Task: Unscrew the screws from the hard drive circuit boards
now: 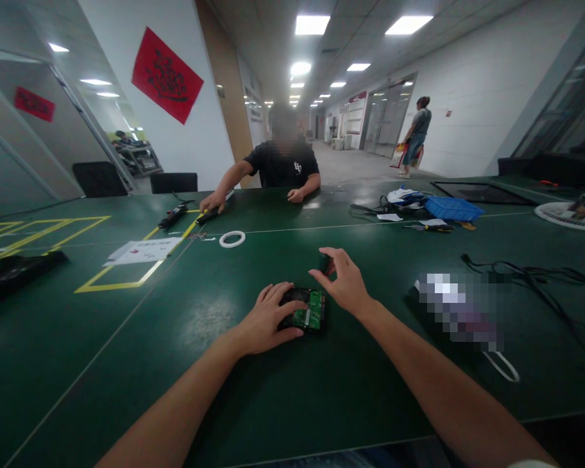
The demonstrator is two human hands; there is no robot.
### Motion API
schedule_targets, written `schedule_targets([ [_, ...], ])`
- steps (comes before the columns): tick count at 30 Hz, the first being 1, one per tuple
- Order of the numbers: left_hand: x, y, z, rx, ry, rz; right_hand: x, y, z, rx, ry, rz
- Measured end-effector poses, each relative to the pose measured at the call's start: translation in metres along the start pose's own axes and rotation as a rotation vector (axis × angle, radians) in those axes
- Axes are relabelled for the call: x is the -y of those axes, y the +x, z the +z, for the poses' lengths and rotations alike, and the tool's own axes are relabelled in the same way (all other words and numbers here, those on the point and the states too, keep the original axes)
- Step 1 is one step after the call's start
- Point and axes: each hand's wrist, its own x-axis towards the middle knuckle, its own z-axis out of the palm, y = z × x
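Note:
A hard drive (316, 311) lies on the green tabletop in front of me, its green circuit board facing up. My left hand (268, 318) rests over its left side and grips it, with the fingers across the top and the thumb along the near edge. That hand covers the drive's left part. Just above and beyond the drive's right corner, my right hand (342, 281) pinches a small dark piece (324, 262) between thumb and fingers. Its exact kind is too small and dark to tell.
A white tape roll (233, 239) lies beyond the drive, near a paper sheet (143, 251). Across the table a person (283, 166) reaches toward a black tool (207, 216). To the right are a blurred object (461, 312), black cables (526, 276) and a blue basket (453, 208).

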Motion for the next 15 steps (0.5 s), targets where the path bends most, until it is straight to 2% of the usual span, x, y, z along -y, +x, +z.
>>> schedule_targets([
  [4,-0.0006,-0.0007,-0.0010,0.005,-0.001,-0.010,0.0016,-0.0009,0.0024,-0.004,0.021,-0.028],
  [9,-0.0006,-0.0010,-0.0011,-0.002,-0.008,-0.016,0.0004,-0.0013,0.0050,-0.089,-0.010,-0.015],
  [15,0.0010,-0.0012,0.0003,-0.007,-0.016,-0.013,-0.0024,-0.0027,0.0094,-0.051,0.051,-0.054],
])
